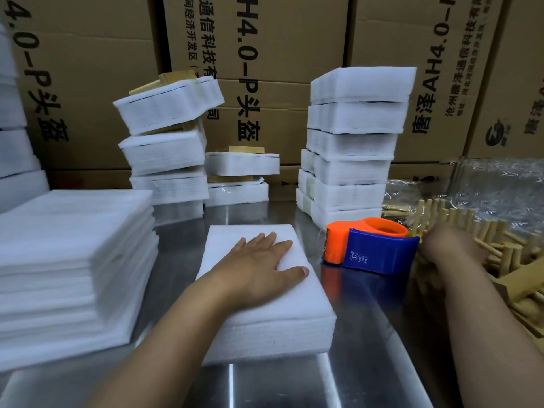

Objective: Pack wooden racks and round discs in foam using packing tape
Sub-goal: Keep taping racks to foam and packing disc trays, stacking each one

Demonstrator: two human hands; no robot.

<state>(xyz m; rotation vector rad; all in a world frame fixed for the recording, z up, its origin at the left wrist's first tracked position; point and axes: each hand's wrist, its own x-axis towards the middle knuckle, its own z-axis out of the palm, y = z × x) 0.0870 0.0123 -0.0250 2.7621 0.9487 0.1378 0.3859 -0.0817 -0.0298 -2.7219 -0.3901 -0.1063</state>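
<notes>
Printed cardboard boxes (279,39) behind steel table (368,334); crumpled clear plastic (494,184) right.

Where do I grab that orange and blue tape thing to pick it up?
Grip the tape dispenser by its blue body, reaching down from above across its flat sides. Stay off the orange end facing the foam pad; the cutter likely sits there.

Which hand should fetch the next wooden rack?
Right. The right hand is at the wooden racks; the left hand lies flat on the foam, beyond the tape dispenser.
</notes>
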